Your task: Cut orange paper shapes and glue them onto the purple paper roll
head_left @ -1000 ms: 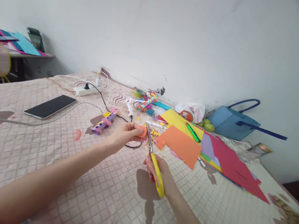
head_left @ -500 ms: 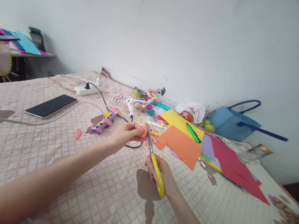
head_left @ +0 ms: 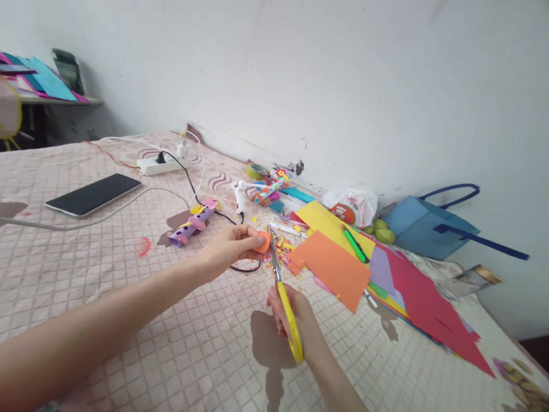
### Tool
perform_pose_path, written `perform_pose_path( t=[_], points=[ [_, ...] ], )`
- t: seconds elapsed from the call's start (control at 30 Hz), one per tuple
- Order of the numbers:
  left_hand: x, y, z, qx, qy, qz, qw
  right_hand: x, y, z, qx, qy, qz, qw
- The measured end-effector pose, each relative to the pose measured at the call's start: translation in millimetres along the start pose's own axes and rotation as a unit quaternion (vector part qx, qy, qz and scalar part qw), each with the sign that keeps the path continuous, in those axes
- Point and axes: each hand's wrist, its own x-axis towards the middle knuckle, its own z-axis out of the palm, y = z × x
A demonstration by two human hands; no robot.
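Between the thumb and fingers of my left hand [head_left: 230, 248] is a small piece of orange paper [head_left: 264, 242]. My right hand [head_left: 295, 311] is closed round the yellow handle of a pair of scissors [head_left: 291, 320]. Its metal blades point up and away, right beside the orange piece; whether they touch it I cannot tell. Beyond the blades lie small coloured paper scraps [head_left: 284, 241]. A larger orange sheet [head_left: 334, 269] rests to the right of the scissors. Left of my left hand lies a purple paper roll [head_left: 193, 224] with dark dots and pink and yellow bits.
A white glue gun [head_left: 239, 199] with a black cord stands behind my hands. On the left are a tablet [head_left: 94, 195] and a power strip [head_left: 163, 164]. A green cutter [head_left: 355, 244] lies on yellow paper; red sheets [head_left: 427, 303] and a blue bag [head_left: 428, 227] are at right.
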Motion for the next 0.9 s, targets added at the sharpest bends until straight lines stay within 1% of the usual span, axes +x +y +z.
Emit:
perform_pose_path(
  t=[0.13, 0.33, 0.9],
  points=[
    [0.6, -1.4, -1.3, 0.000, -0.009, 0.003, 1.000, 0.3, 0.6, 0.8, 0.007, 0.002, 0.000, 1.000],
    [0.7, -2.1, -1.4, -0.006, -0.003, -0.001, 1.000, -0.5, 0.0, 0.3, 0.012, -0.001, 0.002, 1.000],
    [-0.9, 2.7, 0.2, -0.008, -0.005, -0.002, 1.000, -1.8, -5.7, -3.8, 0.007, 0.004, 0.008, 1.000]
  ],
)
